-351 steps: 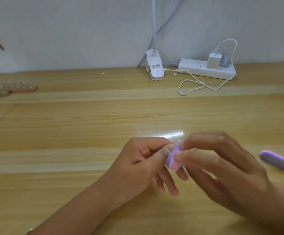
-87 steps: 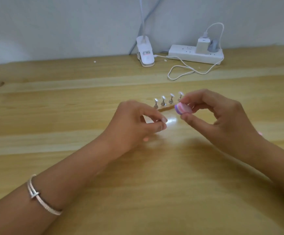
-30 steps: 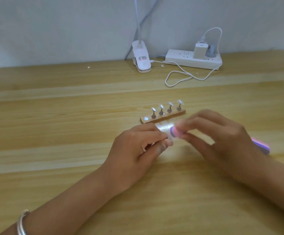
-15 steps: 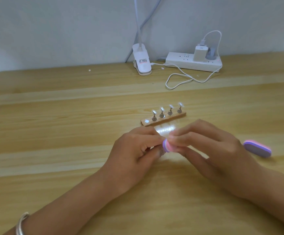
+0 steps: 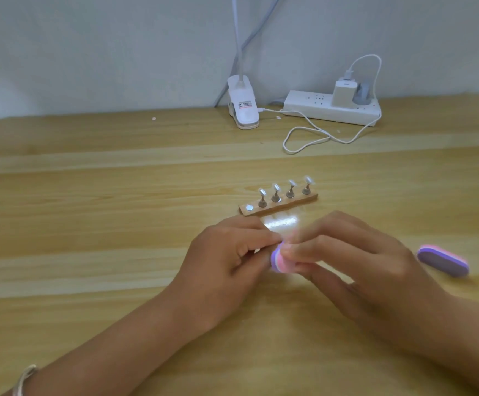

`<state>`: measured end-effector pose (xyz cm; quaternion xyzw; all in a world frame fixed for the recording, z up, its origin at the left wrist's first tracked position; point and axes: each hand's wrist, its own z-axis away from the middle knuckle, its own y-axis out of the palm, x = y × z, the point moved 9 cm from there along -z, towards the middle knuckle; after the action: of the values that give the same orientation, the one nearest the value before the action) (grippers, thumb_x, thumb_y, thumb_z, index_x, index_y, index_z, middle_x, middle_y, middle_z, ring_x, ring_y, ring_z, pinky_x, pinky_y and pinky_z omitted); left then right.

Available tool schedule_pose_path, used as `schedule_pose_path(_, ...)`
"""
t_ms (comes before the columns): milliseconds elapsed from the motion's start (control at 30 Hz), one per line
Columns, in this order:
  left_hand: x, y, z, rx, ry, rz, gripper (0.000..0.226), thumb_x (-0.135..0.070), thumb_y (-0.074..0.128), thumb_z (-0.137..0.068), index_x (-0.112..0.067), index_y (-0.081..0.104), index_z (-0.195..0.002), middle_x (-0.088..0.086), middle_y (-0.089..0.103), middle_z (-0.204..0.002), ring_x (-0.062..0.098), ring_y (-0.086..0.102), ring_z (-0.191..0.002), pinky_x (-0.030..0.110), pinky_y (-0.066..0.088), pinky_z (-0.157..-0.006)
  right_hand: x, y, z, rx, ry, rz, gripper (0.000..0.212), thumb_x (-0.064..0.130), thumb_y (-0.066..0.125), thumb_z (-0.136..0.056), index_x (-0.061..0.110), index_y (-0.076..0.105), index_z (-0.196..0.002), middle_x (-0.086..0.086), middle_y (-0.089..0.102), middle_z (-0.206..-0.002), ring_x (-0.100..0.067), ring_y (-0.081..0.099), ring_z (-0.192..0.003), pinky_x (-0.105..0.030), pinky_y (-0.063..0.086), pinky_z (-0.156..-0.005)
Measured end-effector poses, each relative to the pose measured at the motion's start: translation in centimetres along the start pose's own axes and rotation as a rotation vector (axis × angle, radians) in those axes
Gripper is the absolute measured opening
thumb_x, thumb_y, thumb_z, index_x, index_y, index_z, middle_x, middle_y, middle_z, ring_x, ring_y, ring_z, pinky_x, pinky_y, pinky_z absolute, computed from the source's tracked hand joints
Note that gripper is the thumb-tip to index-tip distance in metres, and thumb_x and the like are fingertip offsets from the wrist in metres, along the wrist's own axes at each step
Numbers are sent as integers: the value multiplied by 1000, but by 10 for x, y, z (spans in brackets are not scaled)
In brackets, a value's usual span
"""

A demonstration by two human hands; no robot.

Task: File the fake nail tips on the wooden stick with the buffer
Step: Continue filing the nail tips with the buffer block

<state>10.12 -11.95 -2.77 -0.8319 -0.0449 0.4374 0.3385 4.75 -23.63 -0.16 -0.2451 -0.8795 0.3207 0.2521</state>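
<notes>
Nearest the camera, one silver bracelet [image 5: 22, 378] sits on the left wrist. Up the desk [image 5: 89, 224], two hands meet in the middle. The left hand [image 5: 226, 261] is curled, thumb and forefinger pinching a small pale piece [image 5: 256, 250] that is too blurred to name. The right hand [image 5: 355, 270] grips a pink-and-purple buffer [image 5: 279, 260] between thumb and fingers, its end touching the left fingertips. The right fingers cover most of the buffer.

Two buffers in all: the second buffer [image 5: 444, 260] lies flat on the desk, to the right of the right hand and apart from it.

Just beyond the hands lies the wooden stick [image 5: 278, 205], angled, carrying four nail tips [image 5: 275, 188] upright on little metal stands. One bare metal disc [image 5: 249, 207] shows at its left end.

Further back, a white cable [image 5: 318, 135] loops across the desk. Against the wall stand one clip lamp base [image 5: 242, 110] and one white power strip [image 5: 332, 111], holding a white charger [image 5: 344, 92] and a grey plug [image 5: 362, 94].
</notes>
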Motion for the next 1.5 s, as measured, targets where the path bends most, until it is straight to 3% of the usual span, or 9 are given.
schedule_pose_path(200, -5, -3, -1, -39, 2, -12, 17, -25, 61, -90, -21, 76, -85, -8, 66, -79, 13, 58, -83, 30, 46, -72, -39, -22, 1, -85, 194, 6, 8, 2, 77, -88, 3, 73, -94, -3, 69, -92, -20, 69, -86, -41, 56, -76)
schedule_pose_path(367, -9, -1, 0, -13, 65, -41, 15, -19, 61, -91, -24, 74, -86, -7, 61, -72, 12, 55, -76, 28, 44, -67, -2, -5, 3, -45, 11, 0, 10, 7, 69, -94, 2, 74, -100, -5, 68, -100, -18, 66, -91, -27, 52, -84)
schedule_pose_path(467, -6, -4, 0, -45, 36, -6, 16, -21, 62, -91, -16, 76, -86, -1, 63, -72, 18, 57, -75, 37, 46, -67, -15, -11, 0, -68, 64, 46, 8, 3, 71, -88, 1, 74, -95, -8, 69, -94, -24, 67, -85, -36, 54, -77)
schedule_pose_path(567, -8, -3, 0, -34, 41, -16, 16, -20, 61, -91, -15, 74, -83, -1, 62, -72, 20, 58, -74, 40, 47, -65, -8, -15, -1, -98, 62, -68, 6, 5, 70, -91, 2, 72, -96, -5, 69, -99, -19, 68, -91, -32, 54, -83)
schedule_pose_path(667, -8, -2, 1, -28, 52, -30, 15, -18, 61, -90, -20, 75, -86, -5, 60, -71, 17, 57, -75, 39, 47, -66, 7, -2, 1, -25, -12, -10, 10, 6, 65, -96, 1, 73, -97, -6, 69, -100, -20, 65, -93, -27, 51, -87)
schedule_pose_path(833, -7, -3, 2, -43, 10, -25, 20, -28, 58, -92, -20, 75, -88, -5, 65, -77, 16, 60, -81, 38, 46, -71, -23, -20, -1, -80, 153, 25, 5, 0, 72, -91, 3, 72, -96, -5, 67, -94, -23, 68, -88, -37, 53, -82)
schedule_pose_path(1000, -11, -1, 2, -11, 55, -46, 16, -19, 59, -91, -18, 74, -88, -9, 60, -73, 15, 57, -77, 37, 47, -67, 2, -4, 0, -9, -8, 44, 9, 5, 66, -95, 2, 73, -98, -6, 69, -99, -24, 66, -91, -31, 51, -85)
schedule_pose_path(1133, -9, -4, 2, -40, 27, -15, 16, -21, 60, -91, -19, 75, -87, -6, 64, -75, 16, 60, -78, 39, 47, -69, -14, -19, -1, -77, 78, 67, 7, 5, 68, -91, 3, 73, -96, -7, 68, -95, -25, 68, -88, -31, 51, -83)
schedule_pose_path(1500, -11, -2, 2, -13, 59, 57, 15, -20, 60, -92, -23, 73, -84, -5, 63, -71, 16, 59, -73, 33, 48, -67, 3, -16, -1, -99, 0, 18, 7, 5, 70, -92, 2, 74, -97, -7, 69, -99, -22, 67, -91, -32, 52, -84)
